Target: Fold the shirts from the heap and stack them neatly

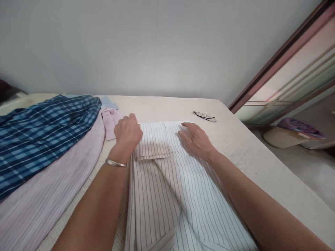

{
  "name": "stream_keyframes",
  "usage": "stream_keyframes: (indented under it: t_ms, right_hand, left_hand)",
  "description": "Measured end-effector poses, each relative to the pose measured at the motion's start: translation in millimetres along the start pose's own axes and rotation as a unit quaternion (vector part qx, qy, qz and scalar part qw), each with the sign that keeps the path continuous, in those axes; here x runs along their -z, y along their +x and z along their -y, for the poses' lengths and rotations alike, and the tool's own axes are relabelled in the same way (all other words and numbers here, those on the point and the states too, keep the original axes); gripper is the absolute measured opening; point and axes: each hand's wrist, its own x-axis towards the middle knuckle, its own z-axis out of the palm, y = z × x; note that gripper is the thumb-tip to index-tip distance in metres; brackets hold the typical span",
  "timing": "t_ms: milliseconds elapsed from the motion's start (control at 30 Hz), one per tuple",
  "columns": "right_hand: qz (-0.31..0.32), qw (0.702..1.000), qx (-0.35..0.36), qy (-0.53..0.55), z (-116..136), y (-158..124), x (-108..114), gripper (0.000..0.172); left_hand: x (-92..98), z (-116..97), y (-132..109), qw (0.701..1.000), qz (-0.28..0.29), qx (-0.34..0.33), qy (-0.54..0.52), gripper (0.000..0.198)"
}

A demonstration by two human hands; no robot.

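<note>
A white garment with thin dark stripes (162,188) lies before me, its far end folded over so that a hem runs across it; whether it is a shirt or trousers I cannot tell. My left hand (128,130) is closed at the far left corner, fingers curled around the cloth edge and partly hidden. A silver bracelet (116,163) circles that wrist. Flat on the far right part of the cloth rests my right hand (196,139), open with its fingers apart and holding nothing. Creases cross the middle of the garment.
Left of me lie a blue plaid garment (52,129) and a pale pink ribbed one (65,184), overlapping. Eyeglasses (204,116) sit on the cream bed surface (251,160) at the far right. A grey wall (157,48) stands behind; the bed's edge drops off on the right.
</note>
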Motion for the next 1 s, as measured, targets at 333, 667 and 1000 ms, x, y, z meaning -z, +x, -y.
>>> stream_keyframes:
  t_ms: [333, 667, 1000]
  right_hand:
    - [-0.076, 0.952, -0.247, 0.163, -73.1, 44.3, -1.8, 0.028]
    - [-0.034, 0.93, -0.294, 0.216, -75.8, 62.2, -5.5, 0.036]
    - [-0.05, 0.864, -0.318, 0.386, -71.3, 60.3, -15.0, 0.036]
  left_hand:
    - [-29.0, 36.6, 25.8, 0.975, -0.008, 0.134, -0.178, 0.03]
    - [-24.8, 33.4, 25.5, 0.972, -0.007, 0.11, -0.209, 0.026]
    - [-37.8, 28.3, 22.3, 0.905, -0.018, 0.164, -0.392, 0.031]
